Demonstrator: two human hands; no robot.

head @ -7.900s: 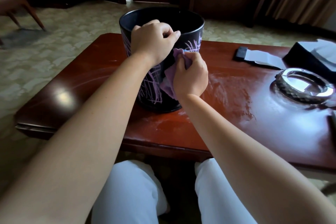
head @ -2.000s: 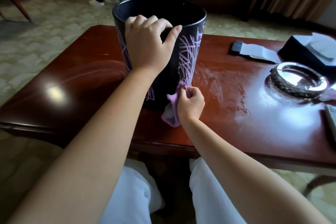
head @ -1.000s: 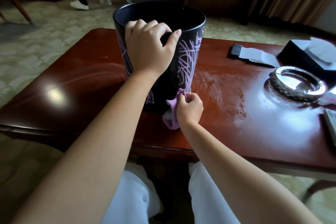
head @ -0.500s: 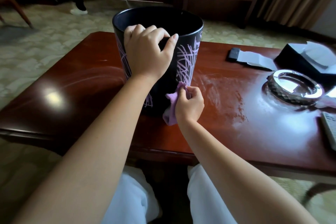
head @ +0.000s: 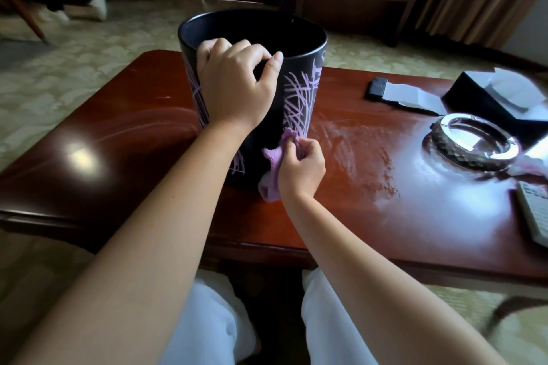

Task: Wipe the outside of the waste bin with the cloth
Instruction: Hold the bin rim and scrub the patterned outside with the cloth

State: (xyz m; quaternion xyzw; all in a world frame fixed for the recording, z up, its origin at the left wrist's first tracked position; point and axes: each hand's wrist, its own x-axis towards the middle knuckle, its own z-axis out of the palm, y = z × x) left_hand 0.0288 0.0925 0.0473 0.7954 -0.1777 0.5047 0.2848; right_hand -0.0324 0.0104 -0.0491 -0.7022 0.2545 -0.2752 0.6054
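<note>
Bin (head: 296, 92), frame centre, is gripped at its rim by left hand (head: 237, 89); cloth (head: 274, 169) is bunched in right hand (head: 301, 170) low on the wall. Hard rubbing could slide or tip it.

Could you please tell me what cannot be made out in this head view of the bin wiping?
- Waste bin: far outside, hidden by its own body.
- Near wall, partly behind the left hand.
- Cloth: bunched in the right hand.
- Remote: cut by the right edge.
</note>
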